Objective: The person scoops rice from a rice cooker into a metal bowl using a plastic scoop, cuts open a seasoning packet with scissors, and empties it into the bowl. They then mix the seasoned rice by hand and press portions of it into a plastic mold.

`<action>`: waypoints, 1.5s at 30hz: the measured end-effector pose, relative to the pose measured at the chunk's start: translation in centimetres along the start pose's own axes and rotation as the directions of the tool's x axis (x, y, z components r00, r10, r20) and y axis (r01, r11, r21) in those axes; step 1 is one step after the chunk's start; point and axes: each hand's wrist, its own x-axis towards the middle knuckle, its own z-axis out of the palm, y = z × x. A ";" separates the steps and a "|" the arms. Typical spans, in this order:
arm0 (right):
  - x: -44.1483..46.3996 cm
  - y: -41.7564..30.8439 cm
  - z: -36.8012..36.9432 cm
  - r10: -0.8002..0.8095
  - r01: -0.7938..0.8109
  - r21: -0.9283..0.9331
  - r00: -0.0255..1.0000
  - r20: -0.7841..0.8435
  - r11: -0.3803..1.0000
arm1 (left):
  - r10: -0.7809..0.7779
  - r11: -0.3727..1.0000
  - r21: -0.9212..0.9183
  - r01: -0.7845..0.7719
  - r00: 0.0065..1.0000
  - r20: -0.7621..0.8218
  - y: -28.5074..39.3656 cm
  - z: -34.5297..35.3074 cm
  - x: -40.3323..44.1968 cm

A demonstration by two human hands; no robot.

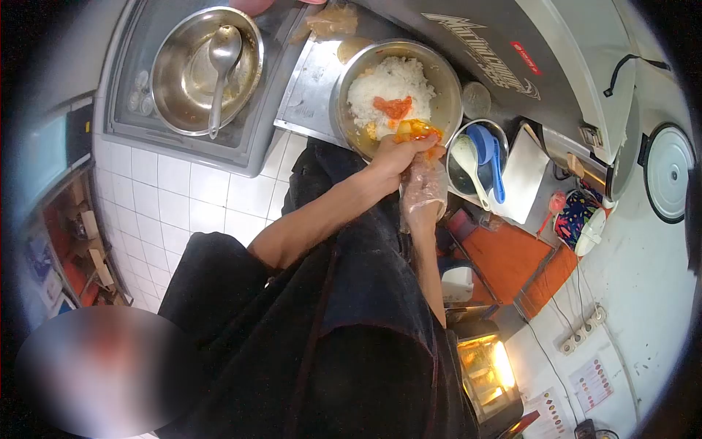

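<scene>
Left hand: our bare left hand [395, 156] is pinched narrow around the orange packet [417, 130], its fingers closed on it.
Right hand: our right hand [424, 187] wears a clear plastic glove [433, 178] and meets the left hand just below the packet; the fingers are partly hidden, so we cannot tell how far they close.
Packet: we see it over the near edge of the rice bowl [450, 91], glossy with orange-yellow contents.
Rice bowl: it is metal, by the near edge of the metal tabletop [303, 99]; we see white rice [404, 77] with a red-orange patch [393, 107] on top.
Utensil bowl: just right of the rice bowl, we see a smaller bowl [459, 178] with a pale spoon [468, 162] and blue utensils [497, 172] leaning in it.
White sheet: it lies right of the utensil bowl [523, 179].
Grey basin: left of the tabletop, we see a grey basin [241, 155] bearing a large metal bowl [164, 91] with a metal spoon [219, 80] resting inside, its handle over the near rim.
</scene>
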 end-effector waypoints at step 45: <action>-8.7 40.9 -16.6 0.799 0.022 0.961 0.550 -0.243 0.277 | 0.608 0.738 0.384 -0.555 0.794 -0.022 0.0 -5.1 -8.8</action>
